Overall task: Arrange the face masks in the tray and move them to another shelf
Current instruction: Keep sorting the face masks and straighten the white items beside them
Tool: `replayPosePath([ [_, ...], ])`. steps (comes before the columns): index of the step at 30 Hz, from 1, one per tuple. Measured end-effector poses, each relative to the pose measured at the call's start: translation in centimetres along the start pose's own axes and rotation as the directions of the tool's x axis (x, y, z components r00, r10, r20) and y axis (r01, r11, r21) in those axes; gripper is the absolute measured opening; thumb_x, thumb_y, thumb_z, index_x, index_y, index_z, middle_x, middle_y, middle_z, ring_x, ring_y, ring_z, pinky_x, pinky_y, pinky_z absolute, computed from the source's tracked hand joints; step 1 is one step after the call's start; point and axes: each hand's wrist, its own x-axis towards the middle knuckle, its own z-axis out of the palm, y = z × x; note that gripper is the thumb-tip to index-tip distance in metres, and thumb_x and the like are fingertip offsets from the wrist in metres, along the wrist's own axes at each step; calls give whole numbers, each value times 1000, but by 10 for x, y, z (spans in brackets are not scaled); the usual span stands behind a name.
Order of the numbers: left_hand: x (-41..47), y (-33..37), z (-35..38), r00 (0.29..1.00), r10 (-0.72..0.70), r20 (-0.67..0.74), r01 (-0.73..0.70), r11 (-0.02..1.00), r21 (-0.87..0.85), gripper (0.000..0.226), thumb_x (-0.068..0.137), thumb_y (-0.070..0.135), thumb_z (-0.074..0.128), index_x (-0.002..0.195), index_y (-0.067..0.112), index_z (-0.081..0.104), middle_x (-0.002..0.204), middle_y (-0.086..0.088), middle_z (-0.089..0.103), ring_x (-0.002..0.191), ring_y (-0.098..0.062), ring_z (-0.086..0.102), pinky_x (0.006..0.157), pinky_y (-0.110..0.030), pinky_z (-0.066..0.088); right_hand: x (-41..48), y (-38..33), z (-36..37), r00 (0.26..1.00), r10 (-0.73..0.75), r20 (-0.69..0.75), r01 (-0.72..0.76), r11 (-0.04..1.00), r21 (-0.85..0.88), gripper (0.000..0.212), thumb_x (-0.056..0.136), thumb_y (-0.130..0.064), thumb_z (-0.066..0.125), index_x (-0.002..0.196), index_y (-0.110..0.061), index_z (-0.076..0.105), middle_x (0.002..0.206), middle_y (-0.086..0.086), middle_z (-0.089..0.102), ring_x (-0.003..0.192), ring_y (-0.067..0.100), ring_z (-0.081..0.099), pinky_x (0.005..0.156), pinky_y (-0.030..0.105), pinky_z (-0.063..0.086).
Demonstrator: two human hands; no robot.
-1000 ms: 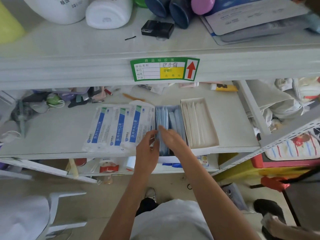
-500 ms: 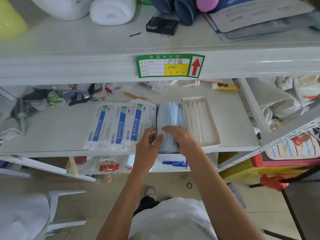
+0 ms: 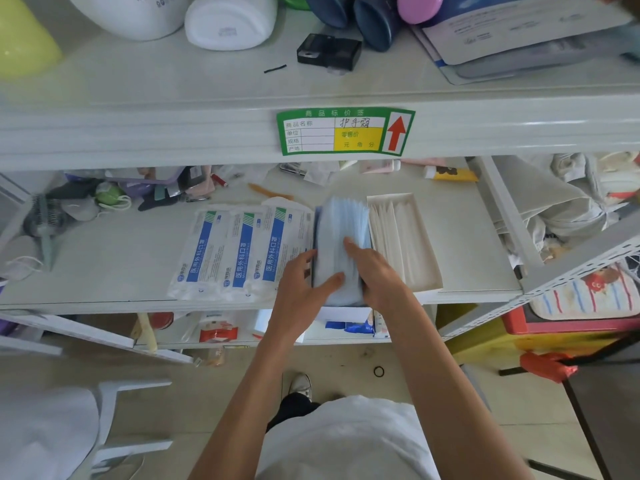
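Observation:
A stack of light blue face masks (image 3: 341,223) stands on edge in the left compartment of a white tray (image 3: 424,285) on the middle shelf. My left hand (image 3: 301,282) grips the stack's near left side, thumb across its front. My right hand (image 3: 375,268) grips the near right side, fingers over the top. The tray's right compartment holds white masks (image 3: 398,233). Three sealed mask packs with blue stripes (image 3: 242,252) lie flat just left of the tray.
The middle shelf (image 3: 478,265) carries clutter along its back: a hairbrush (image 3: 45,223), a yellow tube (image 3: 450,174), small items. The upper shelf bears a green price label (image 3: 346,131), white jars, dark cups and a black box (image 3: 329,53). Clothes pile at the right.
Both hands have closed around the blue mask stack and lifted it higher in the tray compartment; the masks now fan upward between my hands.

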Motion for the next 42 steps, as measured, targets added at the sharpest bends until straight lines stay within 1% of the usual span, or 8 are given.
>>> replayPosePath([
  [8,1,-5,-4,991,5,-132,-17,996,-91,43,90,26,57,133,23,55,126,3,62,115,-17,59,83,-22,50,1,4,0,998,-54,-22,51,992,-113,31,102,-44,50,102,-15,58,114,17,67,105,34,67,99,54,53],
  [16,-7,-1,-14,960,30,-280,-50,997,-64,45,97,8,51,137,27,46,110,15,64,89,7,64,70,-10,50,-4,1,2,998,-36,-58,26,987,-160,35,97,-53,52,94,-18,57,114,18,68,105,34,67,101,55,52],
  [21,-10,11,-4,992,45,-121,-45,999,6,46,94,42,65,136,32,47,115,10,65,99,0,63,69,-8,47,44,29,-9,998,-46,-46,40,991,-126,105,56,-98,52,119,-15,65,114,18,72,105,37,71,100,55,52],
  [26,-8,13,1,993,46,-106,-39,997,67,57,92,32,71,139,28,39,125,1,67,95,-2,65,67,-9,51,-11,-3,10,996,-22,-83,7,984,-180,47,98,-55,44,106,-13,61,111,17,69,104,35,67,101,52,52],
  [29,-12,14,-5,983,131,-125,-126,991,46,52,100,13,54,145,27,34,114,5,65,84,13,63,64,-5,47,-8,0,6,996,-35,-83,20,984,-179,35,97,-51,46,95,-19,60,117,20,67,109,37,65,103,56,49],
  [34,-10,10,-11,969,222,-113,-214,974,75,50,99,-1,41,140,28,50,146,13,48,132,10,41,104,-8,35,-3,4,6,995,-38,-91,22,985,-172,40,94,-55,44,98,-19,58,119,21,66,110,36,65,104,55,49],
  [38,-6,5,-10,979,168,-116,-152,979,133,25,102,22,54,126,25,61,127,14,58,118,11,48,108,-24,41,19,18,-4,998,-33,-56,26,993,-119,71,73,-76,48,113,-18,59,120,16,66,109,34,66,102,55,50],
  [42,-2,9,-3,991,87,-97,-67,979,190,52,80,53,77,121,27,59,120,10,55,111,-4,51,81,-8,37,-14,-1,6,997,-33,-64,25,992,-124,29,101,-42,54,108,-14,54,104,9,64,99,28,66,97,48,55],
])
